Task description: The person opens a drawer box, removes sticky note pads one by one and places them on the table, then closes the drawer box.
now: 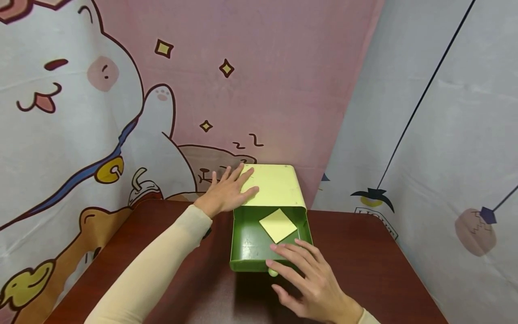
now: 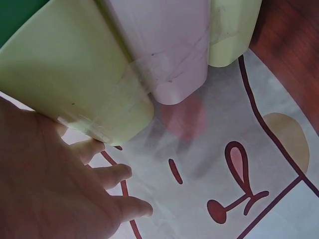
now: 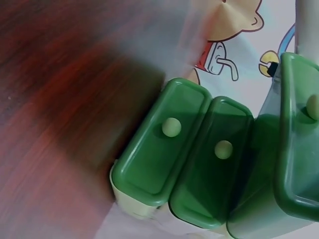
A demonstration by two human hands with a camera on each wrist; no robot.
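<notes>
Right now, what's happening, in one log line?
left grip: on cabinet | right grip: near knob, touch unclear | top drawer: open, yellow square inside | lower drawers: shut

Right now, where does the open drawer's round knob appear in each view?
Head: knob, low, just right of centre.
Left wrist: not in it.
Right wrist: knob at right edge, partly cut off.
Shared landmark: red-brown tabletop, also left-wrist upper right, right-wrist left.
</notes>
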